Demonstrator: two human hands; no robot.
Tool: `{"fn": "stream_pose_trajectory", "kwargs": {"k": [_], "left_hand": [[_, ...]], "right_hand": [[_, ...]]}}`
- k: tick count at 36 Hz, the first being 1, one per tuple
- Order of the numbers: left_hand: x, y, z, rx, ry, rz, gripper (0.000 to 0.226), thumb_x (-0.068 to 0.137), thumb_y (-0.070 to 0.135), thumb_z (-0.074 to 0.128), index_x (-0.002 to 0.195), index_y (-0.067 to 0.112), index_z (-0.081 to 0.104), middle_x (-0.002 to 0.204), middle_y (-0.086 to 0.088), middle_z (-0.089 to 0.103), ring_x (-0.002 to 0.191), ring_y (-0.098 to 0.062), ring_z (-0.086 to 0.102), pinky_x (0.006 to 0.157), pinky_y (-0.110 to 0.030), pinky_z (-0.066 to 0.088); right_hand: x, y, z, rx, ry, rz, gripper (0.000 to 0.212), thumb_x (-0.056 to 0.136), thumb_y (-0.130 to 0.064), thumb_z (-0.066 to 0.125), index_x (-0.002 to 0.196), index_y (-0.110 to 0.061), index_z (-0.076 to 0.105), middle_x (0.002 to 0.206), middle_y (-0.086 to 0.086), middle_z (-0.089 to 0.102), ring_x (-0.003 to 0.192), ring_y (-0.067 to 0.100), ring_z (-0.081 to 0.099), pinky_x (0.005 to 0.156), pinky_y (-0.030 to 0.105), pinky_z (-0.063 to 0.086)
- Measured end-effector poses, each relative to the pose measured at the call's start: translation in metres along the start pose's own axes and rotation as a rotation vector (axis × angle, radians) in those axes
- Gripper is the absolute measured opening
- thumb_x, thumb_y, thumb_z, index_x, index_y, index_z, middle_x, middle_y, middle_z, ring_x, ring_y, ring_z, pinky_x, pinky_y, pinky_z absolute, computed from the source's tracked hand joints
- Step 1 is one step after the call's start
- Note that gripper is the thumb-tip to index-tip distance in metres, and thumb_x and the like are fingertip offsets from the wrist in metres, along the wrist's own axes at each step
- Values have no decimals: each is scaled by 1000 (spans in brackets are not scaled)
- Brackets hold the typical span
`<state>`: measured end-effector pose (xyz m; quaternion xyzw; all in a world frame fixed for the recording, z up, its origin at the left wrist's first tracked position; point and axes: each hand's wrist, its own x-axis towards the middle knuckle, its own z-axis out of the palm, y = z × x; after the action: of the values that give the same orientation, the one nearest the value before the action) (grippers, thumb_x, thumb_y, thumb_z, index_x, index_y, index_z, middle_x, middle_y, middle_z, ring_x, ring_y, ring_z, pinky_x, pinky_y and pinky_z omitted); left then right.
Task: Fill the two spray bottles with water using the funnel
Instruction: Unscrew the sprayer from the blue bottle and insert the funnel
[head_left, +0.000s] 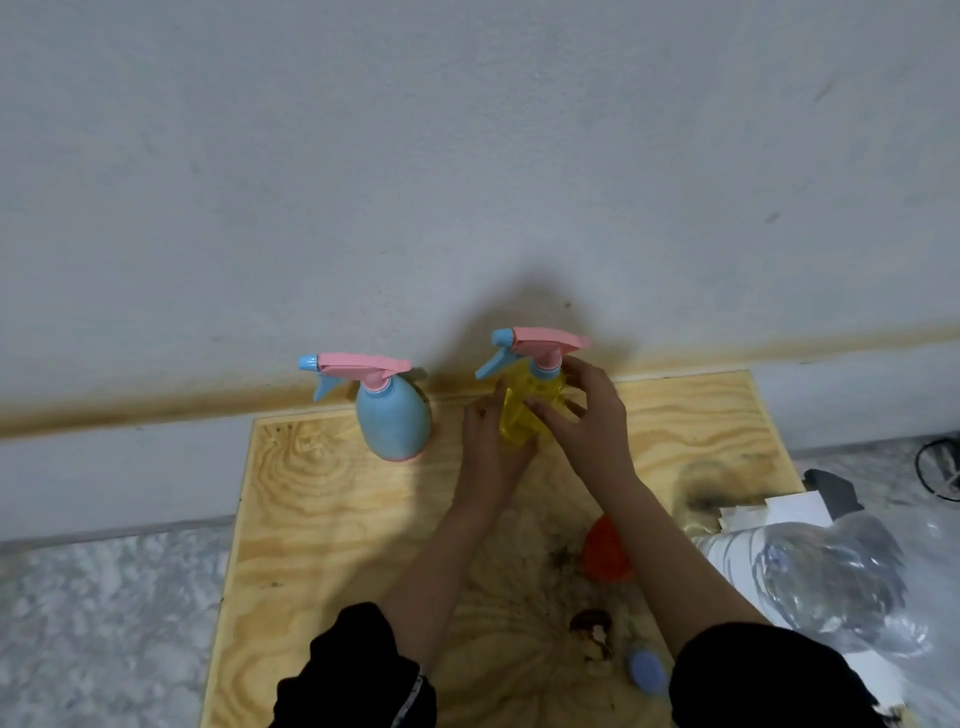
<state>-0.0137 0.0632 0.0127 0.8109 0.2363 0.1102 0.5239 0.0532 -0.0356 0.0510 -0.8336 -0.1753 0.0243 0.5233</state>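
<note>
Nearest, the orange funnel (605, 551) lies on the board (322, 493), just left of the right forearm. Further out, the left hand (488, 441) wraps the lower body of the yellow bottle (524, 410), fingers curled round it. The right hand (592, 421) grips its shoulder near the neck. The bottle stands upright between both hands, nozzle pointing left. The blue bottle (395, 421) stands upright left of it, apart, nozzle also left, near the wall
</note>
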Motion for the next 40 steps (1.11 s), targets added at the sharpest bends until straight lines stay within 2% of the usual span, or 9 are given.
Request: {"fn": "stream_pose_trajectory", "kwargs": {"k": [6,12,15,18,21,23,29,32,40], "left_hand": [[-14,9,-17,31,1,90,46,85,6,62,129,10,49,126,-10,49,115,-15,41,97,-30,37],[-46,-14,-49,270,99,26,35,89,14,58,123,4,53,121,-10,51,114,-22,48,87,-15,30],[-55,-28,-70,450,161,59,25,85,12,59,106,-1,62,99,-17,59,92,-32,57,77,-33,46],[-57,-35,-94,701,124,48,41,92,15,23,98,0,61,93,-17,57,87,-35,53,66,-37,36],[-53,-37,-114,651,258,-45,31,92,24,49,110,0,53,105,-16,53,98,-31,48,77,-36,38],[-48,-34,-120,602,292,-70,48,88,35,60,119,1,47,113,-15,51,104,-28,46,80,-32,37],[-19,-39,-123,446,276,-49,58,82,37,62,126,5,43,112,-14,55,102,-29,52,80,-38,46],[-7,-46,-121,368,236,-41,69,77,33,65,136,12,36,121,-9,56,106,-25,56,81,-41,52],[0,-60,-113,291,197,35,78,76,49,47,136,-1,35,120,-17,53,104,-28,56,86,-37,50]], "right_hand": [[-10,-5,-4,-30,27,36,53,75,-17,75,122,-15,50,112,-4,52,104,15,54,85,35,51],[-49,-15,1,-198,50,14,32,78,-11,68,106,-8,53,100,5,54,92,20,53,77,33,46],[-68,-17,15,-282,-19,-32,24,77,-13,67,98,-11,55,92,4,56,86,23,56,73,38,48],[-72,-25,35,-304,-87,-119,20,79,-16,67,97,-11,60,91,4,62,86,23,60,74,37,47],[-66,-39,55,-296,-139,-194,24,82,-22,62,102,-10,62,97,6,64,92,24,61,77,39,49],[-57,-49,69,-279,-159,-228,29,81,-25,59,104,-8,63,99,9,65,93,28,62,77,40,50],[-24,-66,108,-218,-277,-245,44,85,-32,49,122,-10,54,116,10,60,106,24,53,85,25,36],[-15,-71,118,-128,-317,-234,41,84,-29,50,118,-6,55,114,12,60,107,25,55,89,29,41],[-9,-72,130,-3,-308,-197,32,88,-30,55,111,-7,56,107,10,61,97,19,57,75,14,39]]}}
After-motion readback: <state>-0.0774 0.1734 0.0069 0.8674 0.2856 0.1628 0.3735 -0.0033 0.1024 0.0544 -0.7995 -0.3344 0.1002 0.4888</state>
